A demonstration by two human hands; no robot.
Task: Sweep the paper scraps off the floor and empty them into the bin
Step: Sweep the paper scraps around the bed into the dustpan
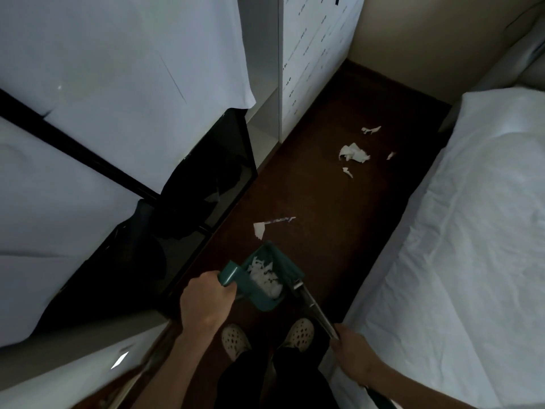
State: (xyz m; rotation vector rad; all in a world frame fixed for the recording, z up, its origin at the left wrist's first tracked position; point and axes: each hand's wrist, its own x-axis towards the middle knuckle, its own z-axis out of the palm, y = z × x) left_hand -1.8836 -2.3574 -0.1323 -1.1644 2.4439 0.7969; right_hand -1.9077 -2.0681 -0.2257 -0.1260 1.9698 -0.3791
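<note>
My left hand (203,302) grips the handle of a teal dustpan (267,301) held above the dark floor, with white paper scraps (265,277) lying inside it. My right hand (352,357) grips the metal shaft of a broom (315,309), whose head meets the dustpan's right edge. One torn scrap (261,228) lies on the floor just beyond the dustpan. A crumpled paper (354,152) and small pieces (371,129) lie farther down the aisle. No bin is in view.
A narrow strip of dark brown floor (324,216) runs between white-draped furniture with black glossy panels (212,166) on the left and a white-sheeted bed (472,231) on the right. A white cabinet (312,54) stands at the far end. My feet in light clogs (299,333) are below.
</note>
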